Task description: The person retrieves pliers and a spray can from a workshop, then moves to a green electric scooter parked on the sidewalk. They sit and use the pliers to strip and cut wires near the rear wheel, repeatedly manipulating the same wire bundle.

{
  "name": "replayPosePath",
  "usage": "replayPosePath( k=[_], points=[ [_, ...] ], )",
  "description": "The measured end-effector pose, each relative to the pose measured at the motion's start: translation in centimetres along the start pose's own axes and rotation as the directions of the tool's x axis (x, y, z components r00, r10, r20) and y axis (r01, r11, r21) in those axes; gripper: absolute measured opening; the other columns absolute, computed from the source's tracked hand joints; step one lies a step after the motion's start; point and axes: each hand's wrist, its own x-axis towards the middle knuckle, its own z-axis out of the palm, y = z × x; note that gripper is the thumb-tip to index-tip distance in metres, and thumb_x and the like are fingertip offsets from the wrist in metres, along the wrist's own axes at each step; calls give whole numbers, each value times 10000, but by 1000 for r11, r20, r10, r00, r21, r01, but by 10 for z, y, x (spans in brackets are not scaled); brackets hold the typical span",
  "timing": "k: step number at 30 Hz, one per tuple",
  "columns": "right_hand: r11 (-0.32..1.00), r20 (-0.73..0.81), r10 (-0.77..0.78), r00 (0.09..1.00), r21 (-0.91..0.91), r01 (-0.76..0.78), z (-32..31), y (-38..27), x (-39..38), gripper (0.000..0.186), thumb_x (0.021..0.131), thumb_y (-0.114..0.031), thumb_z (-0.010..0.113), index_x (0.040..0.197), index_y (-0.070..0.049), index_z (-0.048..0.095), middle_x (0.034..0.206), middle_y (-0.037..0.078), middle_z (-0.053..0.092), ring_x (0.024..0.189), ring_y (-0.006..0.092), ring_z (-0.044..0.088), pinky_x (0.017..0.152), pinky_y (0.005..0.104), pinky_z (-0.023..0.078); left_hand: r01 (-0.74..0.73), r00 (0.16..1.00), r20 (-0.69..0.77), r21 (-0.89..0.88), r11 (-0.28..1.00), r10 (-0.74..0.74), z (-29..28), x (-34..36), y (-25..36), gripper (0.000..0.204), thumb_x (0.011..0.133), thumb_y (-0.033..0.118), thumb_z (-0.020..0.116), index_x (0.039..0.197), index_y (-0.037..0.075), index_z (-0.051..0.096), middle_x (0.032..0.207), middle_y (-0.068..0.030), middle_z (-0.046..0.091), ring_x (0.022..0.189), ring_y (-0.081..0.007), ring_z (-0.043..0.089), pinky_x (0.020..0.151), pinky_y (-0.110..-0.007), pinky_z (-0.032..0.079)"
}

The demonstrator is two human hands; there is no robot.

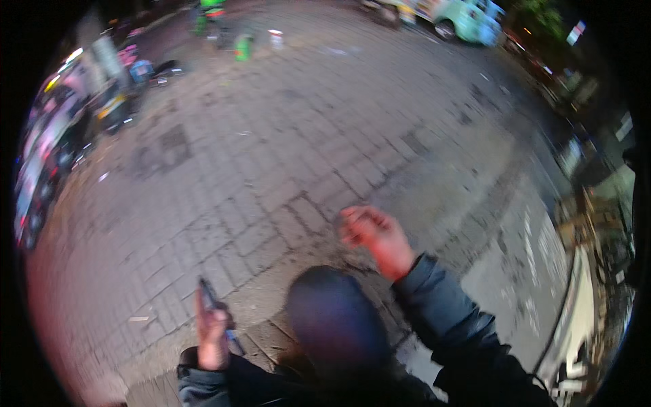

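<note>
Phone in left hand, right hand raised, blurred green bucket-like shape

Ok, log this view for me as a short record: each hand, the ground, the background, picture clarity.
Left hand: gripping a thin dark device, probably a phone
Right hand: fingers partly curled, nothing visible in it
Ground: paving blocks
Background: pale green vehicle upper right; small bright green object near the top
Clarity: blurred; fine detail lost
</note>
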Motion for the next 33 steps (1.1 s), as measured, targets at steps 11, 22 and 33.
replayPosePath(
  k=[11, 22, 33],
  points=[
    [470, -945, -165, 283, -328, -820, -334, 270, -245, 263, 819, -288, 671, 753, -33, 689, 660, 120, 677, 594, 259, 657, 586, 385, 521, 213, 954, 265, -269, 939, -140, 48, 73, -53, 411, 949, 510, 569, 1085, 126, 508, 903, -28, 499, 721, -126, 461, 602, -272, 382],
    [157, -904, 214, 371, -343, -926, -305, 298, -283, 526, 713, -368, 783, 1085, -28, 631, 901, 223, 680, 939, 396, 665, 838, 473, 531, 427, 894, 247, -216, 878, -374, 74, 101, -98, 622, 984, 546, 489, 1468, 194, 318, 857, -6, 441, 694, -110, 432, 629, -272, 391],
    [-39, -899, 360, 250, -282, -959, -257, 251, -264, 685, 780, -656, 678, 1017, -17, 610, 947, 229, 696, 951, 398, 673, 839, 473, 517, 314, 937, 181, -64, 947, -298, 129, 136, -28, 631, 1013, 480, 469, 1514, 151, 274, 846, 10, 434, 679, -92, 383, 598, -246, 345]
  ],
)
